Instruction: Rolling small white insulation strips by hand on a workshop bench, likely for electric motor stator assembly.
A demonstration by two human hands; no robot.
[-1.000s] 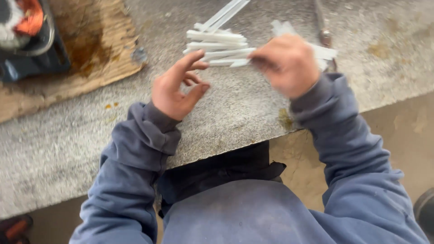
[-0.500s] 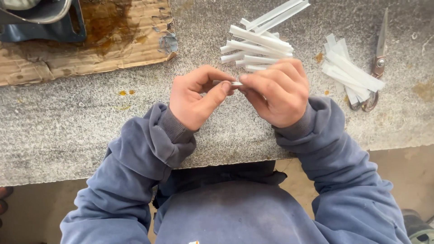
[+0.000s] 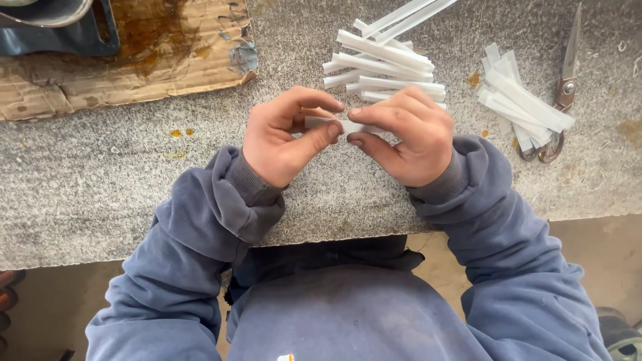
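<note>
My left hand (image 3: 284, 137) and my right hand (image 3: 404, 134) meet over a grey stone slab (image 3: 134, 180), each pinching one end of a short white strip (image 3: 321, 123) between thumb and fingers. Most of the strip is hidden by my fingers. Just beyond my hands lies a pile of several white strips (image 3: 384, 63). A second, smaller pile of flat white strips (image 3: 525, 107) lies to the right of my right hand.
Scissors (image 3: 565, 93) lie at the right, partly under the smaller strip pile. A stained sheet of cardboard (image 3: 134, 60) covers the slab's far left, with a dark object (image 3: 60, 27) on it. The slab's near edge runs just above my lap.
My right hand came back from the far pile with a strip and both hands drew together nearer the slab's front edge. Both hands now pinch the one strip.
</note>
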